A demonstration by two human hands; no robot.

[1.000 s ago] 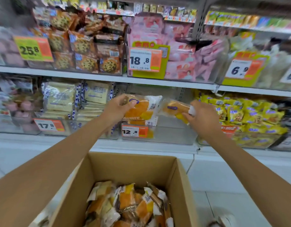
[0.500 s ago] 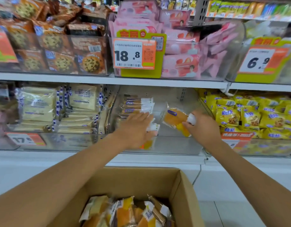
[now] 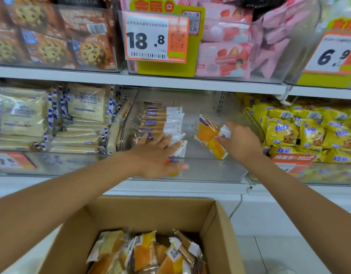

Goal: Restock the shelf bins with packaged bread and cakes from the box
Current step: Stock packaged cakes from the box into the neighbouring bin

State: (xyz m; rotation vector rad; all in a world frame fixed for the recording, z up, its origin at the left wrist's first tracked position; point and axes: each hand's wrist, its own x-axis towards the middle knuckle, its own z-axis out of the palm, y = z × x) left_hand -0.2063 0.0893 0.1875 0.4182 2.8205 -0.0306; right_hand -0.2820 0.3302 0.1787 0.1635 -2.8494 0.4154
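Head view: left hand, fingers spread, presses the stacked packs in the clear bin, likely steadying them; right hand pinches a cake pack by its white end, just right of them.

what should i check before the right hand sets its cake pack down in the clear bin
1. Grip: ok. The right hand holds the cake pack, fingers pinching its white end.
2. Free spot: ok. The clear bin shows bare floor right of the stack.
3. Stack steadied: ok. The left hand rests flat on its front packs.
4. Pack lined up with the stack: not ok, it hangs tilted.
5. More stock: ok. The box holds spare packs.
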